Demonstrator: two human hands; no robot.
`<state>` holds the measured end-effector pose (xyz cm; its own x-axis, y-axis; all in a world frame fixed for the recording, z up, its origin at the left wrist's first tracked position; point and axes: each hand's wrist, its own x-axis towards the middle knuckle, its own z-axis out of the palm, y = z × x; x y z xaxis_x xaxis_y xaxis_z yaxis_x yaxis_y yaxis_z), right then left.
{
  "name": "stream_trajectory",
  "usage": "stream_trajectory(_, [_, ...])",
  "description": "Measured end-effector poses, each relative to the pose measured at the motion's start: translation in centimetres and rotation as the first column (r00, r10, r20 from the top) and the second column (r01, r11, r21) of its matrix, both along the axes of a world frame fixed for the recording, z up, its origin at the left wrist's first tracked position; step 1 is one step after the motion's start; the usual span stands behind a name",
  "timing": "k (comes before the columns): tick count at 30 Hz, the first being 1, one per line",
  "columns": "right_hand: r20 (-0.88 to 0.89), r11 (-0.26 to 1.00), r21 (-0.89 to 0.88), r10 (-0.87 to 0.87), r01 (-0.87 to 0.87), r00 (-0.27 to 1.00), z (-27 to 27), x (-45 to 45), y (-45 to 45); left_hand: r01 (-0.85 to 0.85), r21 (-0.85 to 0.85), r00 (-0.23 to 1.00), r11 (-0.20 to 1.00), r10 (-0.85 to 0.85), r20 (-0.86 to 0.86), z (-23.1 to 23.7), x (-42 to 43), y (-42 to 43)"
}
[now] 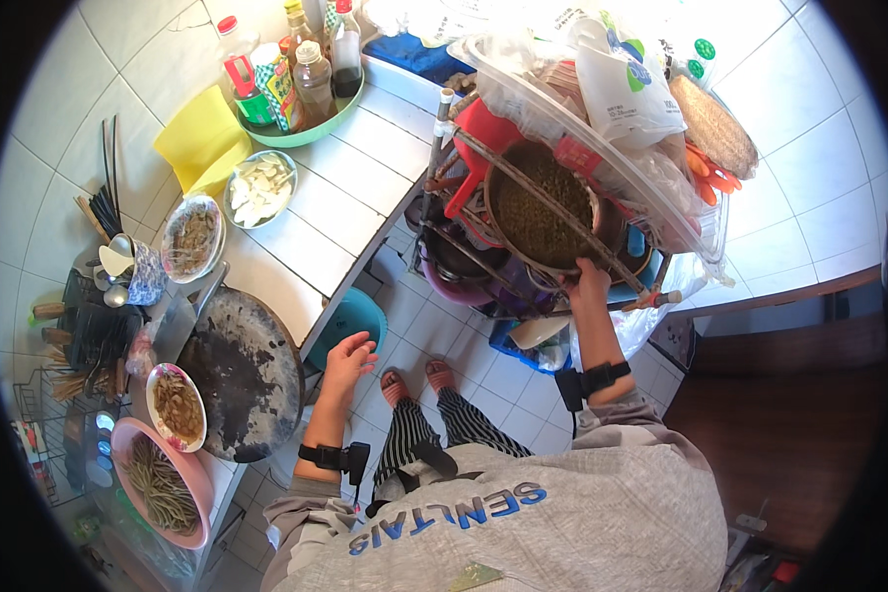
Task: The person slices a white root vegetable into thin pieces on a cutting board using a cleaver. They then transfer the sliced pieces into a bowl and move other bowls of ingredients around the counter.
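My right hand (589, 287) grips the near rim of a round metal pot or basin (544, 203) on a rack shelf. Its inside looks grainy and brown-green; I cannot tell what that is. A rusty bar of the rack (540, 194) crosses in front of it. My left hand (350, 360) hangs with nothing in it, fingers loosely apart, between the counter edge and my body. From above, it overlaps the edge of a teal bucket (355, 318) on the floor. Left of that hand lies a round, dark-stained chopping board (248, 370).
A cleaver (174, 333) rests at the board's edge. Along the counter stand a dish of pale slices (260, 189), a bowl of cooked food (177, 408), a pink basin of green beans (159, 481) and a green tray of bottles (303, 137). Plastic bags (621, 81) crowd the rack's top.
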<state>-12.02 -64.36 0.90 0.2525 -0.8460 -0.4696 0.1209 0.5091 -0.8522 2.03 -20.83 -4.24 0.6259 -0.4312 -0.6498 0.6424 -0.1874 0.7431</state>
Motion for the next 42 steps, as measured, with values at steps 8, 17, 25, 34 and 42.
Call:
stream_trajectory(8, [0.263, 0.998, 0.032, 0.051, -0.062, 0.963, -4.1, 1.8, -2.4, -0.003, 0.053, 0.999, 0.999, 0.001, 0.037, 0.4, -0.6, -0.3])
stream_trajectory(17, [0.342, 0.935, 0.125, 0.273, -0.331, 0.899, -6.9, -0.6, -2.5, -0.195, 0.053, 0.976, 0.979, 0.188, 0.109, 0.9, -1.9, 1.6])
stream_trajectory(25, [0.549, 0.949, 0.083, 0.211, -0.304, 0.809, -6.0, 0.8, 0.5, -0.499, -0.038, 0.854, 0.866, 0.499, 0.145, 3.8, -3.3, 8.4])
stream_trajectory(34, [0.26, 0.956, 0.064, 0.26, -0.285, 0.93, -8.8, 2.2, 2.2, -0.989, -0.123, -0.085, -0.077, 0.994, 0.063, 3.5, -1.6, 23.7])
stream_trajectory(42, [0.164, 0.711, 0.287, 0.624, -0.642, 0.764, -4.5, 17.3, 25.7, -0.977, 0.01, 0.213, 0.214, 0.966, 0.148, 3.1, 0.2, 32.4])
